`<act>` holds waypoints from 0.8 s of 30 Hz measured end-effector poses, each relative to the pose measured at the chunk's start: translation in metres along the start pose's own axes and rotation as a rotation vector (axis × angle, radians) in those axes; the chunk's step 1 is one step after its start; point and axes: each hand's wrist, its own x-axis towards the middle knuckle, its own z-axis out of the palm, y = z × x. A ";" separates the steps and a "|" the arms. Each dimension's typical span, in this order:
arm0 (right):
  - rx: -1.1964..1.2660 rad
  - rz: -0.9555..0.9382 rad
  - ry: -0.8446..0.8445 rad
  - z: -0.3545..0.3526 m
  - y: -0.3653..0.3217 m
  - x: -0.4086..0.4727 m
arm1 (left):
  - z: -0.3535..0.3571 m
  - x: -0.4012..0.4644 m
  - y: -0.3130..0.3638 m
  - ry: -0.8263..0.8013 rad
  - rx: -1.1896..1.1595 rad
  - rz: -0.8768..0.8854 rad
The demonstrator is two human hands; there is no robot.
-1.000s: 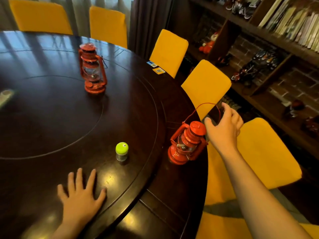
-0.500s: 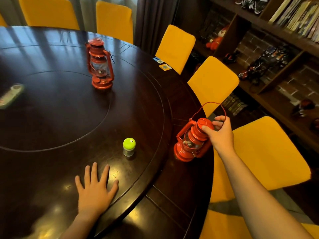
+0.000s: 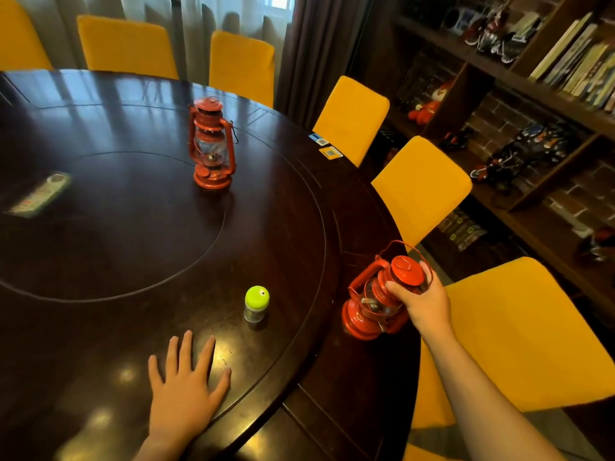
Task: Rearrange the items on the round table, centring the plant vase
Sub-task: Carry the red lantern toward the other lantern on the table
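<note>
Now gripped lower by the right hand (image 3: 427,302), the tilted lantern (image 3: 379,299); left hand (image 3: 184,390) still flat, empty.

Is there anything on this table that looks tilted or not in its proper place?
Yes. The red lantern at the table's right edge leans over, gripped at its top by the right hand. The other lantern stands upright. No plant vase is in view.

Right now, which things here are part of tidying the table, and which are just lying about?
Part of the job: near lantern gripped by the right hand; far lantern; green-capped jar; remote; left hand flat on the round table.

Just lying about: yellow chairs; bookshelf; two cards.
</note>
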 end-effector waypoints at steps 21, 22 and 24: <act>0.013 -0.013 0.088 0.005 0.013 0.009 | 0.004 0.000 -0.003 0.024 0.041 0.040; 0.020 -0.006 0.096 0.005 0.012 0.009 | 0.004 0.000 -0.003 0.023 0.040 0.041; 0.033 -0.001 0.108 0.005 0.010 0.008 | 0.004 0.000 -0.003 0.025 0.037 0.038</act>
